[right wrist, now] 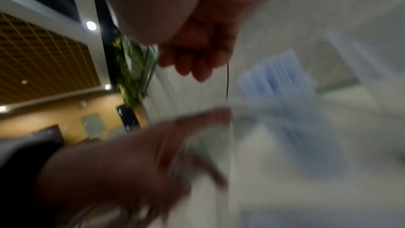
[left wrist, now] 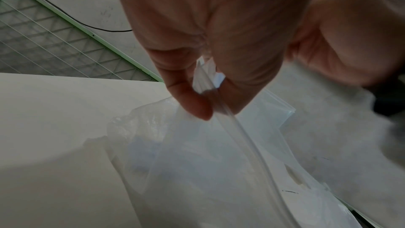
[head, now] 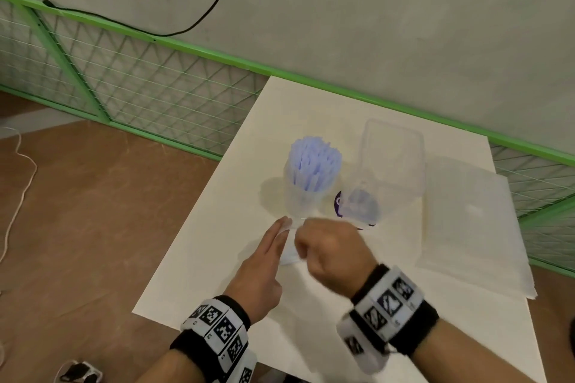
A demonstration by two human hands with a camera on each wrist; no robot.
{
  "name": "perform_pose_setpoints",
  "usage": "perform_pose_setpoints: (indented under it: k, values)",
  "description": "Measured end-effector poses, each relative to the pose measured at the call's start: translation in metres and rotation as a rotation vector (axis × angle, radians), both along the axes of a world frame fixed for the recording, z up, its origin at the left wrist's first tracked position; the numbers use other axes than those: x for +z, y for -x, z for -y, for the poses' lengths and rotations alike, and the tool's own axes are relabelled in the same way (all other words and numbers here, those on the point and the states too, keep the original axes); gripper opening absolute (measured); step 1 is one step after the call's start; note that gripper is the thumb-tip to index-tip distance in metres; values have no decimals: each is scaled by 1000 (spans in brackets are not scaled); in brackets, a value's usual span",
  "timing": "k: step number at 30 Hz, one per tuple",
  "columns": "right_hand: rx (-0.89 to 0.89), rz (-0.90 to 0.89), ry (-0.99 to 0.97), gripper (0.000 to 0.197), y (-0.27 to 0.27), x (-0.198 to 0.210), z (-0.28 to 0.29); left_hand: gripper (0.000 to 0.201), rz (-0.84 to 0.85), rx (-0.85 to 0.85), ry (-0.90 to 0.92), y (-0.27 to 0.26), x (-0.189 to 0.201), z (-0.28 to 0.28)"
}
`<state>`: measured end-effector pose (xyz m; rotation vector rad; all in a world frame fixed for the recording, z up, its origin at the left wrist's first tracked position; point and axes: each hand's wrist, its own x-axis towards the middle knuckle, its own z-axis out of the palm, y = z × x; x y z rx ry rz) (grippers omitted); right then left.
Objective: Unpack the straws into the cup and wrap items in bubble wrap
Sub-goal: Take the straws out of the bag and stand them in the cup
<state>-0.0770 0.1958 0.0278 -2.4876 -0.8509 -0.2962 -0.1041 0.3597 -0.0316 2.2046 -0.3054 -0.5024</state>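
Observation:
A bundle of pale blue straws (head: pixel 314 165) stands on end inside a clear plastic bag (head: pixel 306 196) on the white table (head: pixel 217 258). My left hand (head: pixel 277 236) pinches the bag's film (left wrist: pixel 203 79) between thumb and forefinger at the bag's lower end. Right beside it, my right hand (head: pixel 311 242) is a fist, fingers curled at the same part of the bag. The right wrist view is blurred; it shows the straws (right wrist: pixel 276 79) past my curled fingers (right wrist: pixel 197 68). A clear cup (head: pixel 357 205) with a purple label sits just right of the straws.
A clear plastic tub (head: pixel 392 158) stands behind the cup. A sheet of bubble wrap (head: pixel 473 227) lies flat at the table's right side, overhanging its edge. A green mesh fence (head: pixel 140 87) runs behind the table, which ends close on the left.

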Motion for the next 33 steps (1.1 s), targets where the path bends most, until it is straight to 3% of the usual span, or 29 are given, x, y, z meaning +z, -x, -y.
perform_pose_setpoints:
  k: [2,3,7,15,21,25,28,30,33]
  values:
    - [-28,-342,291,28,11,-30,-4,107,-12,-13,21,1,-1,2]
    - [-59,-427,430,33,9,-50,-3,108,-13,-23,31,1,-1,3]
    - [-164,-622,499,59,-11,-111,6,110,17,-61,49,5,4,10]
    - [-156,-588,705,32,-13,-142,-6,107,53,-50,25,4,8,6]
    - [-278,-640,379,13,1,-121,12,108,74,2,-5,-4,3,-5]
    - [-328,-540,-91,36,18,-92,22,105,89,34,-5,-10,3,-8]
    - [-450,-515,-380,24,29,-70,20,104,92,22,-7,-14,2,-3]
    - [-509,-508,-382,20,31,-67,23,103,91,6,-7,-17,0,0]
    - [-492,-530,-165,9,30,-74,34,98,111,-46,14,-18,-3,0]
